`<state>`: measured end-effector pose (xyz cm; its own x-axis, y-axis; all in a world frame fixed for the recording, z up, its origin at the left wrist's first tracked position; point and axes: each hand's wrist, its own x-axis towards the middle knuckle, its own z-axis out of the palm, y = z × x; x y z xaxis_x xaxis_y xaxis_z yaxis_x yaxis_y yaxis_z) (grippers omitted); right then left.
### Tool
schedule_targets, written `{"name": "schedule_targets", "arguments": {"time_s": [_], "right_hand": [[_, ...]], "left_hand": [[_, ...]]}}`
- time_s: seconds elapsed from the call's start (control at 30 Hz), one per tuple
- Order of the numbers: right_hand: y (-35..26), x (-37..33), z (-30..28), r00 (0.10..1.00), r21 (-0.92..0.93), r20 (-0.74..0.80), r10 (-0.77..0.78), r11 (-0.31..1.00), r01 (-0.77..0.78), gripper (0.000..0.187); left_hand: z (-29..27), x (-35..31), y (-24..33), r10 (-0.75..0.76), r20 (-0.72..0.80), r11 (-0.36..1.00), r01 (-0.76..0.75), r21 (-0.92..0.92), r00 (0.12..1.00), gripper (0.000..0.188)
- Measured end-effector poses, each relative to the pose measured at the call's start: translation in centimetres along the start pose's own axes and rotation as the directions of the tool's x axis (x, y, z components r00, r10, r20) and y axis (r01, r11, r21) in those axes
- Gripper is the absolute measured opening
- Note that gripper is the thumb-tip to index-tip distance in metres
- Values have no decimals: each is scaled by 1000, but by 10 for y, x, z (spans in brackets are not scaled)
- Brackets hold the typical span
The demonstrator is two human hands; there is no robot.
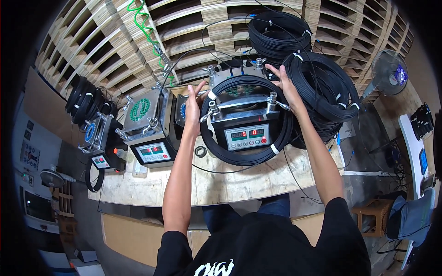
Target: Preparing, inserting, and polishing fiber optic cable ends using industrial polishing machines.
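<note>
A coil of black cable (235,158) with white ties rings the front of a metal benchtop machine (246,138). The machine has a red digital display, a row of buttons and upright clamp posts at its corners. Beside the coil's left edge is my left hand (192,110), fingers extended and apart. My right hand (286,87) is by the coil's upper right side, its fingers also stretched out. Neither hand visibly grips the coil; whether the palms touch it, I cannot tell. Thin black cables run into the machine's top plate.
A second machine (145,124) with a green-dotted top and a smaller machine (94,138) stand to the left. Large black cable coils (322,87) are piled at the right. A wooden slatted wall (193,27) rises behind the table (221,191); a fan (389,73) stands far right.
</note>
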<state>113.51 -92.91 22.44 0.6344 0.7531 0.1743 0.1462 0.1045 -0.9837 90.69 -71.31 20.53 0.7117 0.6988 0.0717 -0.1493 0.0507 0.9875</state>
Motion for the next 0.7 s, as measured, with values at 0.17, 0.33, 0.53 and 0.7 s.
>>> {"name": "schedule_targets", "arguments": {"time_s": [0.17,0.33,0.53,0.7], "right_hand": [[4,2,0,1000,8,-10,-11,1000,11,81],[8,5,-1,1000,-28,10,-20,999,20,78],[-5,41,-19,996,-216,60,60,975,-46,47],[-11,131,-32,994,-276,-29,109,955,-113,37]], "left_hand": [[-1,0,3,-25,28,999,24,40,999,82],[-3,3,0,-14,7,998,13,68,1000,74],[2,-1,4,65,-4,981,-64,182,998,47],[-2,4,-1,26,20,998,-27,64,999,39]]}}
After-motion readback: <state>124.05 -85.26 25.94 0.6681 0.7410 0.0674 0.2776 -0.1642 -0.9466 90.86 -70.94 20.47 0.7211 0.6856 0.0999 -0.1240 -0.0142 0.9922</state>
